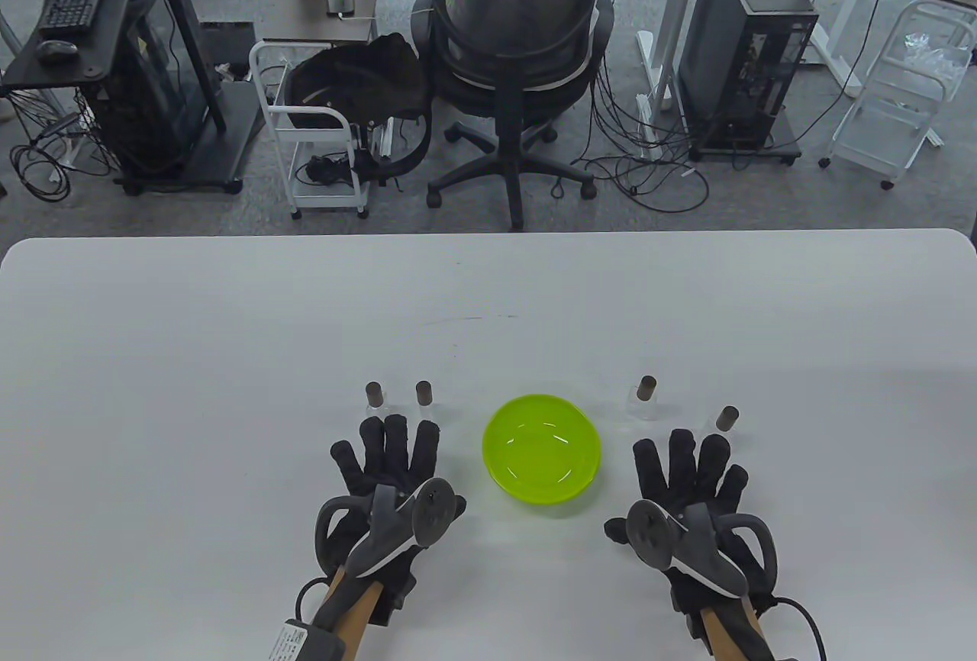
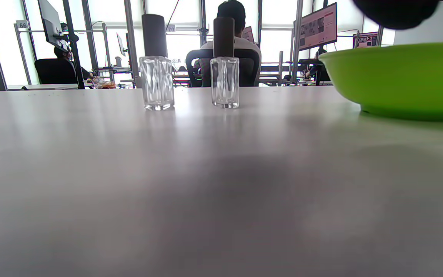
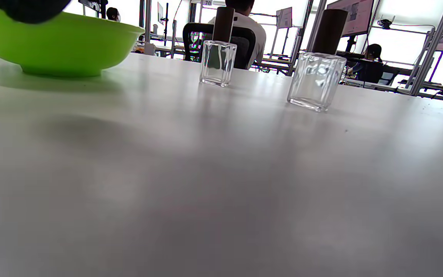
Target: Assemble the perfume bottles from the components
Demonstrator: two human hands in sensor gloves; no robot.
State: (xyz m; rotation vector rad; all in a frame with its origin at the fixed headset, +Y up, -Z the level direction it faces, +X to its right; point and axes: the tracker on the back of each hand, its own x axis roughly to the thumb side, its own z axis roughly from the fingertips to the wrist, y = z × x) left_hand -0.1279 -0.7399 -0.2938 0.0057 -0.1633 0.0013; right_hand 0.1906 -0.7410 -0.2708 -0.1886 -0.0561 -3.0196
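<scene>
Table view shows four perfume bottles standing upright on the surface (image 1: 229, 325), each a clear glass body with a dark cap seated on top, so assembly appears finished or nearly so. Two stand close together at the left: the far-left bottle (image 1: 373, 396) and the inner-left bottle (image 1: 424, 395), just beyond the fingertips of the left hand (image 1: 389, 474). Two stand further apart at the right: the inner-right bottle (image 1: 646, 395) and the far-right bottle (image 1: 727, 420), just beyond the right hand (image 1: 691, 482). Between the pairs a green bowl (image 1: 542, 459) is set, apparently holding nothing.

Both hands are laid flat, palms down, fingers spread and straight; nothing is held by either.

If caps are to be checked or pressed home, each glass body is best steadied low with one hand while the cap is pushed straight down with the other, since the narrow bottles would likely tip under a sideways push.
</scene>
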